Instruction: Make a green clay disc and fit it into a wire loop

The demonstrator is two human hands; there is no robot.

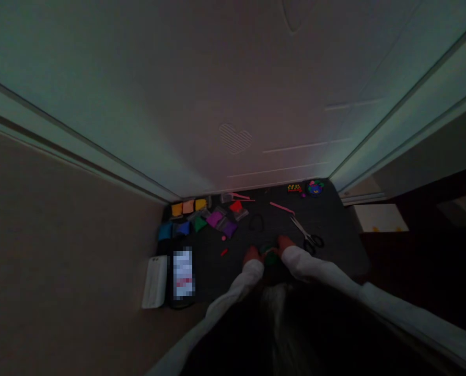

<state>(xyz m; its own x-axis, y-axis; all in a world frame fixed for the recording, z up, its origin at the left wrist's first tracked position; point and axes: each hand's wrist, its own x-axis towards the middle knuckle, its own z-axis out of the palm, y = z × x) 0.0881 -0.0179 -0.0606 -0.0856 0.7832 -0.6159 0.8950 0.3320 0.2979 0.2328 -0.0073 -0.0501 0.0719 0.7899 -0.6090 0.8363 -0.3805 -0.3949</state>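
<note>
At the near edge of the dark table, my left hand (pixel 252 254) and my right hand (pixel 284 243) are close together, fingers bent inward. Between them is a dark green bag (pixel 271 257) with a paler strip along its top; both hands grip its sides. Dim light hides the fingertips. Scissors (pixel 305 234) with black handles lie right of my right hand, blades partly apart. A small red piece (pixel 224 251) and a pink dot (pixel 223 238) lie left of my left hand. Beyond the hands is a dark curved band (pixel 257 222).
Small bags of coloured material, including a purple bag (pixel 229 228) and a red bag (pixel 236 208), cover the back left. A lit phone (pixel 183 274) and a white case (pixel 155 282) lie at left. Pink tweezers (pixel 282 208) and a colourful round piece (pixel 315 188) are farther back, before a wall (pixel 201 130).
</note>
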